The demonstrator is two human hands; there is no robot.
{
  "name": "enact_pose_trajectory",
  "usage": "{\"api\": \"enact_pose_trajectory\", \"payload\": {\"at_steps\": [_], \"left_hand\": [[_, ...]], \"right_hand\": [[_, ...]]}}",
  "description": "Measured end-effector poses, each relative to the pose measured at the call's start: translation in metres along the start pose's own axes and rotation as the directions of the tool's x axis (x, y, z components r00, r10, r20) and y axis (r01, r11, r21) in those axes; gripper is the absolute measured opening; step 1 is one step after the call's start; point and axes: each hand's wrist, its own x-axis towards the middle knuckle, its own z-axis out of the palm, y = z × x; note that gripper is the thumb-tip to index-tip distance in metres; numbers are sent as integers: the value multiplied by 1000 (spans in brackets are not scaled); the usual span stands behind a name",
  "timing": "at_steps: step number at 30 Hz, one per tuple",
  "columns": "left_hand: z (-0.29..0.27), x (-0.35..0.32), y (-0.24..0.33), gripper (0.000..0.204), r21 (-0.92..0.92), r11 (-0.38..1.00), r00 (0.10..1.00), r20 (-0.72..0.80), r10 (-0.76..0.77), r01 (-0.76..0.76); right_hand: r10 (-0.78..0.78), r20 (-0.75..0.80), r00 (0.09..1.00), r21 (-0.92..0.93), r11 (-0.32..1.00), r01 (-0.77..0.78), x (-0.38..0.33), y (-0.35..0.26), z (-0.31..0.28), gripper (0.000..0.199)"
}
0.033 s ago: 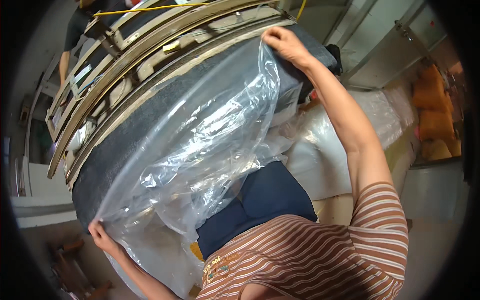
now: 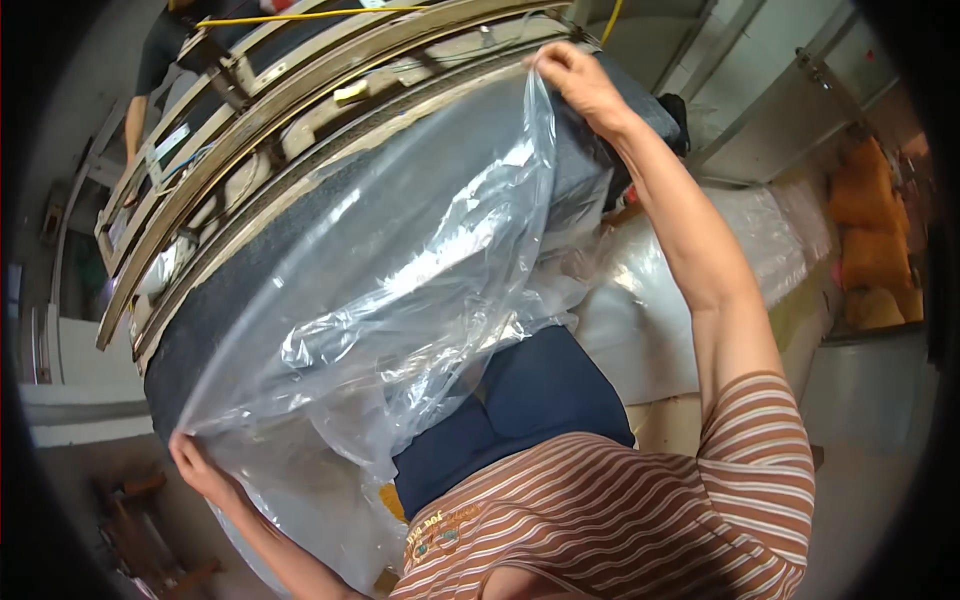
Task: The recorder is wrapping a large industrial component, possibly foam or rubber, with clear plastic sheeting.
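Note:
A wide sheet of clear plastic film spreads from the dark grey padded work surface down over my lap. My right hand pinches the film's far corner near the far right end of the surface, beside the long metal rail. At the near left end, my left hand grips the other corner of the same edge. Between both hands that edge runs nearly straight, while the lower part hangs in shiny creases. The fingertips of both hands are partly hidden by the film and the knuckles.
Long curved metal rails of a machine frame border the surface's far side, under a yellow cable. More clear plastic is heaped at my right. Orange bundles stand at far right. Another person's arm shows at upper left.
My left hand has shifted slightly left and up, my right hand slightly right and up. The film between them looks smoother and a little more stretched.

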Motion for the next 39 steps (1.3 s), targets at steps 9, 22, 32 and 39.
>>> {"api": "enact_pose_trajectory", "payload": {"at_steps": [9,22,32,39], "left_hand": [[113,107,-27,28,118,934,936,-65,345,-336],[167,174,-37,32,36,982,982,9,187,-188],[149,176,-52,34,243,954,983,-6,182,-175],[152,161,-41,40,179,975,991,-13,136,-132]], "right_hand": [[-148,-557,817,-310,950,-39,33,45,72,14],[-201,-485,851,-474,878,-63,53,57,59,16],[-214,-598,772,-490,860,-140,62,58,60,24],[-152,-693,704,-319,941,-111,60,56,50,25]]}}
